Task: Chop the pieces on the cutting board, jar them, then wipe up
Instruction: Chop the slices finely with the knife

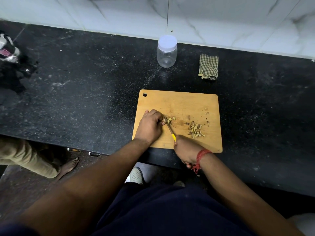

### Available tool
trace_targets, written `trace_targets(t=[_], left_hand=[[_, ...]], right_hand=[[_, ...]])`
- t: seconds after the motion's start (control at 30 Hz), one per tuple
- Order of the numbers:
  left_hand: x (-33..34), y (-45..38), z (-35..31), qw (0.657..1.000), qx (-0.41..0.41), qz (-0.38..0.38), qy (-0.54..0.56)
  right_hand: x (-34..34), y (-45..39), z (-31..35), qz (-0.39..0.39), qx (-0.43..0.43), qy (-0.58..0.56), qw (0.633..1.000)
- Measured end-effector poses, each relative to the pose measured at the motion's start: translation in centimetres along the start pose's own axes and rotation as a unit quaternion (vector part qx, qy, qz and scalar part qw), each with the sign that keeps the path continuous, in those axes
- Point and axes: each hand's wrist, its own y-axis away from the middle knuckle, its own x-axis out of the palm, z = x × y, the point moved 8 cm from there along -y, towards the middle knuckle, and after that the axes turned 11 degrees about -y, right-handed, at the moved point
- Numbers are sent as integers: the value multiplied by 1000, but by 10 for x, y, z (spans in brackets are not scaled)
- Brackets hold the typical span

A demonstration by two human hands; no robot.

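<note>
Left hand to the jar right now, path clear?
Probably yes. The jar stands beyond the cutting board with bare counter between, nothing blocking. But the left hand is busy holding pieces against the knife, so it must let go first.

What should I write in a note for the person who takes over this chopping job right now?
Left hand: fingers curled, holding down a few uncut pieces on the wooden cutting board.
Right hand: grips the yellow-handled knife, blade at those pieces.
Done: a pile of chopped pieces lies on the board's right half.
Left: finish chopping, then open the clear jar, which stands behind the board with its white lid on, and fill it. Wipe up with the checked cloth lying to the jar's right.
</note>
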Motion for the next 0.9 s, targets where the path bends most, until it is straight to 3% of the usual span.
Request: trace_targets(t=[0.2, 0.3, 0.5, 0.9], left_hand=[[-2, -1, 1, 1000, -7, -7, 19], [-1, -1, 4, 999, -13, -1, 33], [1, 0, 8, 997, -34, 18, 60], [0, 0, 11, 994, -75, 20, 71]], right_hand=[[8, 22, -20, 9, -18, 31, 999], [4, 29, -25, -29, -26, -34, 999], [-2, 25, -1, -39, -37, -93, 994], [2, 9, 16, -40, -7, -77, 996]])
